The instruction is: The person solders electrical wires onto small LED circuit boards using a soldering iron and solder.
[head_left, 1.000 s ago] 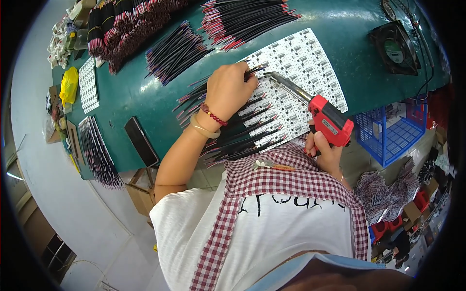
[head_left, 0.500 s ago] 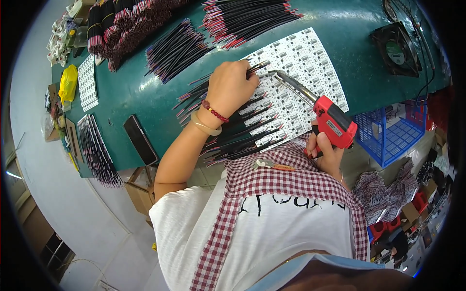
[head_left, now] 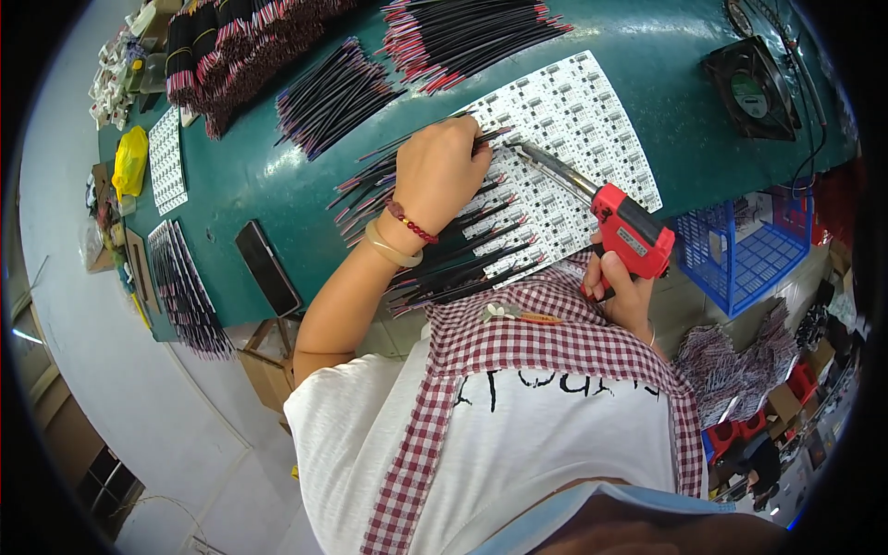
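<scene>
My left hand rests on a white panel of small circuit boards on the green table, fingers closed on thin black wires. My right hand grips a red soldering gun. Its metal tip points at the panel just right of my left fingers. Several black wires with red ends stick out from the panel's near rows.
Bundles of black and red wires lie across the far table. A black phone lies near the front edge. A small black fan sits at the right, a blue basket below it. More panels lie left.
My left hand has shifted slightly on the panel with the wires. The soldering gun stays in nearly the same place.
</scene>
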A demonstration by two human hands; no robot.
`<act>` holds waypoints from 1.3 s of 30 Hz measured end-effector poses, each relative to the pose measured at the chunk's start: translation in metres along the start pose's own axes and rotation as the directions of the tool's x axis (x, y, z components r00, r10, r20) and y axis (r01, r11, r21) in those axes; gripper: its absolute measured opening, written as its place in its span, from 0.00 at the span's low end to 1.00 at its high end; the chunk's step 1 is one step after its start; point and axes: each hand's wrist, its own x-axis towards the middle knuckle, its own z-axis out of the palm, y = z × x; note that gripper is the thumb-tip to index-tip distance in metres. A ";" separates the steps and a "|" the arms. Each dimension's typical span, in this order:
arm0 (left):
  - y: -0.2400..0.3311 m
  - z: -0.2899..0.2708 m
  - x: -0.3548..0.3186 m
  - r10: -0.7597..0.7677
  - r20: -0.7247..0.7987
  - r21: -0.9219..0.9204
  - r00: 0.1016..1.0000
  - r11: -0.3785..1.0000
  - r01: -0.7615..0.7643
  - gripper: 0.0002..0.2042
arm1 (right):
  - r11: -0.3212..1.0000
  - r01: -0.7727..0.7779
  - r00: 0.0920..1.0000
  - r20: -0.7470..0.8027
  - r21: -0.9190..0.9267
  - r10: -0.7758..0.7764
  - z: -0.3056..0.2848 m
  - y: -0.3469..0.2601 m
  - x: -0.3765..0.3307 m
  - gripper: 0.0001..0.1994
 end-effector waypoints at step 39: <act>0.002 -0.002 -0.002 0.061 0.053 0.084 0.997 0.994 -0.066 0.07 | 0.995 0.100 0.995 0.001 0.024 -0.100 -0.004 0.008 -0.006 0.17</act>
